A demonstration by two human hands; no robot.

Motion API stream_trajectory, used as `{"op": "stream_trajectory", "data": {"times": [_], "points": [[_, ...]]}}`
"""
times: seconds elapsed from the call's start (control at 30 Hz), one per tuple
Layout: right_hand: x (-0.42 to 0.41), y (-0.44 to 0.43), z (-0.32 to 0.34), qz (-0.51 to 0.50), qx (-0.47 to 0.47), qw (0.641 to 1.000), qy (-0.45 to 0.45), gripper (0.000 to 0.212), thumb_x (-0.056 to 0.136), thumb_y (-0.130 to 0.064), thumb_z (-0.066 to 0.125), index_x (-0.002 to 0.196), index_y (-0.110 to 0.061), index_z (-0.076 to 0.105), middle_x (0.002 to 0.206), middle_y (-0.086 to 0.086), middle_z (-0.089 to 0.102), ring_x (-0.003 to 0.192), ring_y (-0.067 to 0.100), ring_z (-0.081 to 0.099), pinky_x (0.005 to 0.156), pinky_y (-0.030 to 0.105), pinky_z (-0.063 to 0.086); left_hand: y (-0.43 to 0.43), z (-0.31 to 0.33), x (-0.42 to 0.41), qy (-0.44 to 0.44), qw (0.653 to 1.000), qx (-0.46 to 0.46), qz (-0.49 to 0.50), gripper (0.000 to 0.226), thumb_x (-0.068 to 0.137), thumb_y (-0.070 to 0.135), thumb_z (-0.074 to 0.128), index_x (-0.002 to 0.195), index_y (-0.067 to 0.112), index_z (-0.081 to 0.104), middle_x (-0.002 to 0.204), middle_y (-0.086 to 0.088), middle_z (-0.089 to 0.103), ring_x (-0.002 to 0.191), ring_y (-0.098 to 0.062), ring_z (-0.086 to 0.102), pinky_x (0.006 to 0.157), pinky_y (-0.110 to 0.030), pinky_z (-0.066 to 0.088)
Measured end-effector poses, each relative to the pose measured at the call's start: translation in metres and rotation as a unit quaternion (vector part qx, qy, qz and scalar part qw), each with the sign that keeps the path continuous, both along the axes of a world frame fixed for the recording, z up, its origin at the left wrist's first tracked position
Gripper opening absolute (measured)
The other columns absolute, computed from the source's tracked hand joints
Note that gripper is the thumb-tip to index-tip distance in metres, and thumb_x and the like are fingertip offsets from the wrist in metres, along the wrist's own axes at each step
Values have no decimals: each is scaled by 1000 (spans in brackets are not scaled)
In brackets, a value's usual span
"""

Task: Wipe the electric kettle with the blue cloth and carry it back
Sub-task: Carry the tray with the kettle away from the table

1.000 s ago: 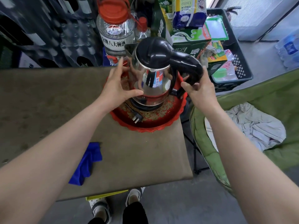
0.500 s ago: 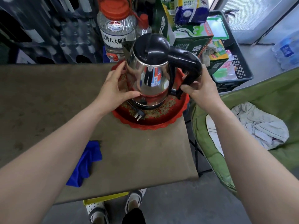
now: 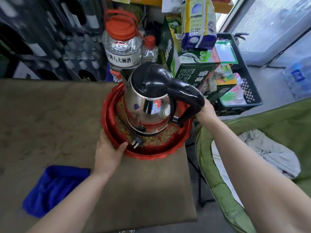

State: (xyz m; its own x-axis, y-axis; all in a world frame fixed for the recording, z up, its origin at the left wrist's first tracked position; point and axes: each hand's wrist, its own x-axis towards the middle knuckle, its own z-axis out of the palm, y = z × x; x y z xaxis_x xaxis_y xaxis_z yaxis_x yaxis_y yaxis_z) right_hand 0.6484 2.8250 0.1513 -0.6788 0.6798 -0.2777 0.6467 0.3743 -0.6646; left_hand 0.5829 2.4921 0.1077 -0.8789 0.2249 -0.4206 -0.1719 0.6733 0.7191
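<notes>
A steel electric kettle (image 3: 148,106) with a black lid and black handle stands on a round red tray (image 3: 159,153) at the table's far right. Its cord and plug (image 3: 136,143) lie in the tray. My left hand (image 3: 109,148) grips the tray's near-left rim. My right hand (image 3: 204,111) is at the tray's right side, behind the kettle handle, its fingers hidden. The blue cloth (image 3: 52,187) lies crumpled on the table near its front left, apart from both hands.
The table has a brown cover (image 3: 50,123). Behind it stand a large clear jar with a red lid (image 3: 122,47), green boxes (image 3: 190,68) and a black crate (image 3: 242,91). A green chair with a white garment (image 3: 269,152) sits to the right.
My left hand left the kettle body and dropped to the tray's near-left rim. My right hand shifted from the handle to the tray's right side. The view has moved closer.
</notes>
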Motion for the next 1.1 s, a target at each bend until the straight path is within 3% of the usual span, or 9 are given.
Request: {"op": "stream_trajectory", "data": {"times": [0.07, 0.17, 0.3, 0.47, 0.57, 0.73, 0.9, 1.0, 1.1], "points": [[-16, 11, -10, 27, -25, 999, -20, 45, 96, -15, 60, 139, -5, 53, 118, -2, 57, 109, 14, 51, 93, 23, 47, -3, -17, -5, -18, 1000, 3, 21, 87, 67, 43, 72, 143, 33, 28, 128, -7, 63, 104, -38, 67, 90, -54, 55], [-33, 20, -22, 78, -1, 995, -64, 20, 104, -17, 47, 121, -12, 57, 102, 1, 65, 97, 21, 64, 70, 19, 59, -6, -28, -13, -41, 998, 19, 45, 89, 61, 38, 67, 141, 48, 27, 128, -2, 62, 108, -34, 66, 88, -53, 56], [-36, 25, -34, 62, -66, 994, -61, 40, 86, -39, 68, 121, -20, 68, 109, 5, 74, 99, 23, 69, 83, 28, 55, -9, -16, -32, -18, 998, -9, 62, 79, 70, 17, 65, 141, 37, 37, 124, -5, 63, 115, -33, 60, 97, -52, 51], [-12, -12, -23, 38, -102, 992, -58, 33, 91, -13, 73, 122, -18, 62, 105, 19, 71, 77, 23, 65, 65, 35, 59, -27, 0, -49, -54, 995, -11, 86, 75, 81, 0, 67, 146, 28, 40, 139, -6, 56, 127, -29, 54, 107, -50, 45], [1, -36, -14, 31, -128, 991, -39, 30, 94, -13, 70, 122, -16, 60, 93, 7, 68, 68, 12, 64, 50, 16, 50, -49, 20, -45, -82, 991, 34, 99, 76, 84, -7, 63, 146, 29, 39, 129, 5, 58, 118, -24, 59, 101, -51, 49], [10, -97, 27, 45, -155, 987, 19, 31, 95, -11, 67, 121, -25, 60, 101, 7, 73, 82, 23, 73, 62, 26, 57, -109, 62, -32, -79, 983, 95, 135, 73, 85, -11, 60, 146, 25, 40, 119, 12, 57, 110, -22, 62, 99, -51, 51], [11, -183, 79, 76, -164, 981, 67, 38, 96, -9, 65, 131, -22, 58, 107, 5, 72, 92, 19, 70, 66, 16, 55, -196, 110, -17, -64, 966, 167, 185, 68, 87, -17, 53, 145, 17, 41, 120, 5, 58, 86, -1, 57, 73, -19, 56], [8, -247, 104, 91, -167, 978, 80, 39, 96, -6, 65, 133, -16, 58, 106, 5, 72, 87, 15, 69, 62, 12, 53, -264, 132, -10, -33, 964, 172, 201, 68, 85, -15, 57, 144, 17, 44, 132, -4, 52, 106, -12, 56, 93, -29, 48], [3, -317, 121, 114, -182, 973, 85, 38, 95, -4, 65, 132, -12, 58, 105, 9, 74, 82, 14, 70, 61, 13, 52, -340, 148, 1, -21, 955, 176, 238, 68, 86, -13, 59, 144, 20, 44, 134, -5, 52, 116, -23, 55, 93, -39, 52]]}}
